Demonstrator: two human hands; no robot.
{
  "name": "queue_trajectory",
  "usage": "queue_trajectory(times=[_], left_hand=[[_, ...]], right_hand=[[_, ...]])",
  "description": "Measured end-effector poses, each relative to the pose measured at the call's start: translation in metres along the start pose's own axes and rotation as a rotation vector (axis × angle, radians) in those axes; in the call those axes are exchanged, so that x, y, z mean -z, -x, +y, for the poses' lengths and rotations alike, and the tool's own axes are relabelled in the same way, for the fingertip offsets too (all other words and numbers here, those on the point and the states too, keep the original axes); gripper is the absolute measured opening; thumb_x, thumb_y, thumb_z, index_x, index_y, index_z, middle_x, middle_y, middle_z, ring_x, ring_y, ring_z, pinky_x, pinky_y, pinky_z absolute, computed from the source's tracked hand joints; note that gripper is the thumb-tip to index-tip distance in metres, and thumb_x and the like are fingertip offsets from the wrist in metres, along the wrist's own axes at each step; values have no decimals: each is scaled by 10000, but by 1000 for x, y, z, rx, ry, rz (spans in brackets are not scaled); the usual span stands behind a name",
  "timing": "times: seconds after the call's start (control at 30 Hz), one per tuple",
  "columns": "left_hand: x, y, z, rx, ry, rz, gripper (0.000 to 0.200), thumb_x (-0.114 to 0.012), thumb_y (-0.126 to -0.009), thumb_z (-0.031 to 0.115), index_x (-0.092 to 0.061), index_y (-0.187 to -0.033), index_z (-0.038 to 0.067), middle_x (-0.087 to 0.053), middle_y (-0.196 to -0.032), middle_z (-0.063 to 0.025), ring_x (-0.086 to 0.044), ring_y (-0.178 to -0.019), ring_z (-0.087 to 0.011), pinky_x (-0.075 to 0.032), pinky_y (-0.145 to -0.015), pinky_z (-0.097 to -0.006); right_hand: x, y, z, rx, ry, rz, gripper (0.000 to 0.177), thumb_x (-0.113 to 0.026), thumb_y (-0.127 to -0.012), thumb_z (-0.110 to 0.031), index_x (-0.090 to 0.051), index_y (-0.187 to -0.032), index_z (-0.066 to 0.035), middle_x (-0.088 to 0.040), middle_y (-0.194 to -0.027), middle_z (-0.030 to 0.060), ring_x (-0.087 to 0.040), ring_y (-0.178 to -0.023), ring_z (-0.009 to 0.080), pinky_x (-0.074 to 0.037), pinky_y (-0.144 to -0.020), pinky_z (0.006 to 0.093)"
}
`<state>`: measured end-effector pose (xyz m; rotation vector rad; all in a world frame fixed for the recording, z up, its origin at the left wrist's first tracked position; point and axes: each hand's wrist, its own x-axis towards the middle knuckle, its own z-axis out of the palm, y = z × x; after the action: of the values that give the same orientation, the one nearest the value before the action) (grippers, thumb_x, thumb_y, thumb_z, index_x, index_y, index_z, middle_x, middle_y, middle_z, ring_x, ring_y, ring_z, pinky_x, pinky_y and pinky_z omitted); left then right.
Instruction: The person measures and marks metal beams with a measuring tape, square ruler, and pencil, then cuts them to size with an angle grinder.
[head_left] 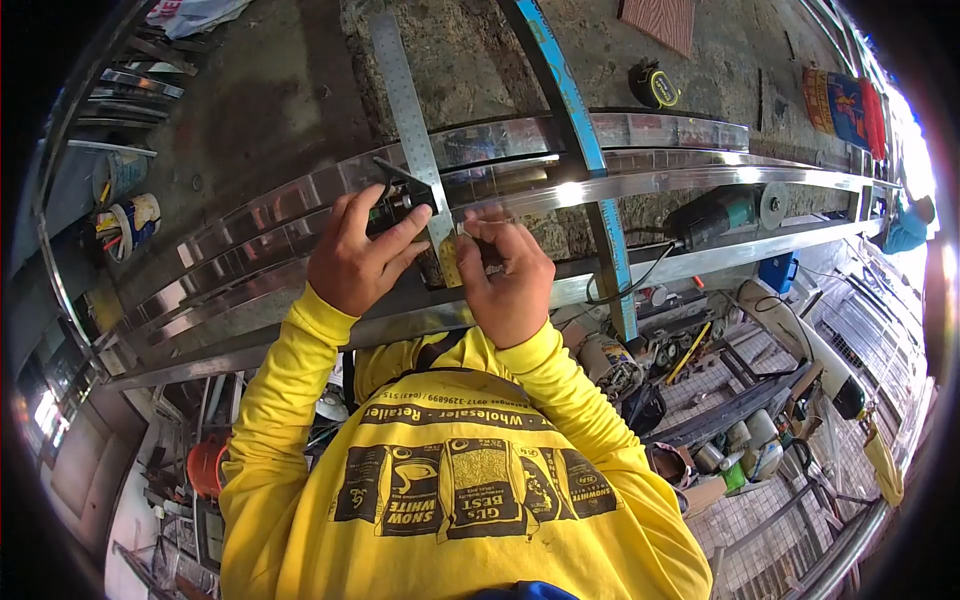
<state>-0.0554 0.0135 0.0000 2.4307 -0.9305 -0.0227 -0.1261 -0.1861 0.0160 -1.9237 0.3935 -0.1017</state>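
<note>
A combination square with a long steel rule (402,100) lies across the shiny metal tubes (500,142). My left hand (362,250) has its thumb and fingers closed around the square's dark head, pressing it beside a tube. My right hand (510,278) is next to the rule's near end, fingers curled together. Its fingertips are smeared by motion, and anything pinched in them is hidden. The rule's near end looks yellowish between my hands.
A blue level-like bar (556,75) crosses the tubes. An angle grinder (725,212) with a cord rests at right; a tape measure (655,86) lies beyond. Buckets (135,222) stand at left. Tools and scrap clutter the floor grating (760,540). Another person's blue sleeve (908,228) shows far right.
</note>
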Motion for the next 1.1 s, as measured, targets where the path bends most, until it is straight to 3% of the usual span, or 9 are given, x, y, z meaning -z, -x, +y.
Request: queue_trajectory(times=[0.2,0.6,0.83,1.1], left_hand=[[0,1,1,6,-15,9,510,-858,-834,237,-738,-1330,252,-577,-1331,-176,-604,-1142,-364,-546,-970,-442],[4,-1,2,22,-9,-15,514,-847,-834,244,-735,-1335,260,-588,-1330,-182,-600,-1156,-370,-539,-996,-452],[3,-1,1,33,21,-13,527,-840,-828,226,-725,-1342,255,-586,-1326,-186,-602,-1149,-376,-545,-988,-451],[2,0,1,21,18,0,511,-837,-837,243,-723,-1335,254,-586,-1320,-179,-605,-1147,-366,-552,-979,-445]], right_hand=[[-1,-5,-7,198,179,-11,193,-735,-865,14,-675,-1047,-4,-680,-1096,187,-705,-938,375,-590,-775,413],[-10,-18,-23,155,409,-122,161,-712,-900,-63,-666,-1048,-21,-644,-1000,165,-684,-848,374,-587,-720,439],[-7,-13,-15,225,325,-55,124,-748,-873,-68,-712,-986,-31,-665,-857,146,-672,-775,355,-556,-679,434],[-8,-21,-18,215,324,-60,133,-742,-851,-34,-708,-978,-15,-673,-859,156,-669,-763,365,-551,-684,440]])
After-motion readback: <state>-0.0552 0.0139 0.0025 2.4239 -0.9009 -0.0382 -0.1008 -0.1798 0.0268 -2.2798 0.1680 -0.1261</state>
